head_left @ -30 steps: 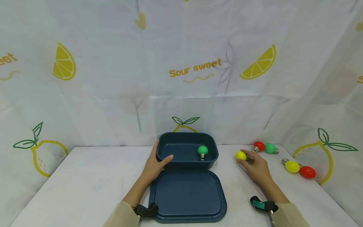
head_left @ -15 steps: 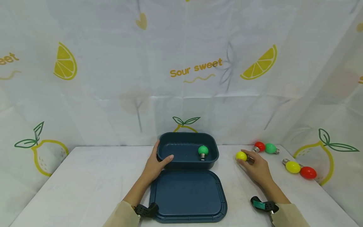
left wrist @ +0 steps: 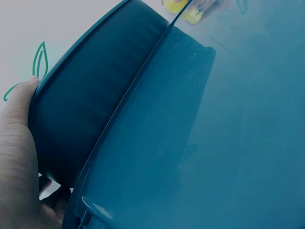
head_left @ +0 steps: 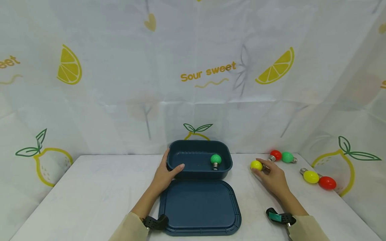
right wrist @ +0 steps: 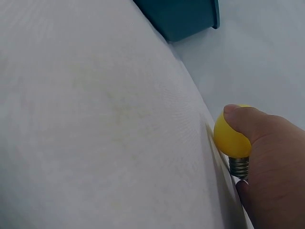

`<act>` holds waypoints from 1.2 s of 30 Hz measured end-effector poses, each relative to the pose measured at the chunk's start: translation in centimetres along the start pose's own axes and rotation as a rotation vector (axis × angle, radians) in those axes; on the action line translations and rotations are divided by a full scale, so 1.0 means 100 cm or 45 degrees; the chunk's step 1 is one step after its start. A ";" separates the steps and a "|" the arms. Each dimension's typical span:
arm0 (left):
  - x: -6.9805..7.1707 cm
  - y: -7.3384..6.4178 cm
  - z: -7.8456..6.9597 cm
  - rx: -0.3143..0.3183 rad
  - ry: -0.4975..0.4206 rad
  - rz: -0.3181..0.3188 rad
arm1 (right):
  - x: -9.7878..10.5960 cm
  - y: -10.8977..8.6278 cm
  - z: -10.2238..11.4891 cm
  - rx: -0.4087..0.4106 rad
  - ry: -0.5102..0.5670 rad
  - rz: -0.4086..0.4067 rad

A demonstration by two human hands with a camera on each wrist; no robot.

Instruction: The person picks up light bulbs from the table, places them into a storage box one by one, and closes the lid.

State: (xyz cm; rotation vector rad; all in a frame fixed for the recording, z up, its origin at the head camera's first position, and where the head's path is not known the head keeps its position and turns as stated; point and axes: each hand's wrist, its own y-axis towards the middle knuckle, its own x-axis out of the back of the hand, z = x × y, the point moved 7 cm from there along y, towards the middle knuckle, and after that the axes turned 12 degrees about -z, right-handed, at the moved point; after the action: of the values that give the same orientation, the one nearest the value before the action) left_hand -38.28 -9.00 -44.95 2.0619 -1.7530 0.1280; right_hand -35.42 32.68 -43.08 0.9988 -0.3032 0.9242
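A dark blue plastic box stands at the back middle, with a green light bulb inside on its right side. My left hand holds the box by its left front corner, thumb at the front rim and fingers along the left side. The thumb also shows at the rim in the left wrist view. To the right of the box, my right hand pinches a yellow light bulb by its round globe, close over the white table. Its metal screw base points back toward the palm.
A matching blue lid lies flat in front of the box. Beyond my right hand are a red bulb and a green bulb. Farther right lie a yellow bulb and a red bulb near the table's edge. A printed cloth hangs behind.
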 end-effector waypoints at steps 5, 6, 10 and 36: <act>0.000 0.000 0.000 0.003 -0.004 0.003 | -0.001 0.000 -0.001 0.001 -0.001 0.007; 0.000 0.000 0.000 0.001 -0.003 0.004 | -0.001 0.000 -0.001 0.000 0.000 0.008; 0.000 0.000 -0.001 -0.005 0.000 0.005 | -0.001 0.001 -0.002 -0.001 0.000 0.013; 0.000 -0.001 0.001 0.003 -0.001 -0.003 | -0.001 0.000 -0.002 0.000 0.003 0.017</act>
State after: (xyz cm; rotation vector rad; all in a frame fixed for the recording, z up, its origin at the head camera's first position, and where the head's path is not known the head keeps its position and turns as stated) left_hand -38.25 -9.02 -45.06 2.0660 -1.7518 0.1283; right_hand -35.55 32.80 -43.31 0.9966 -0.3079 0.9375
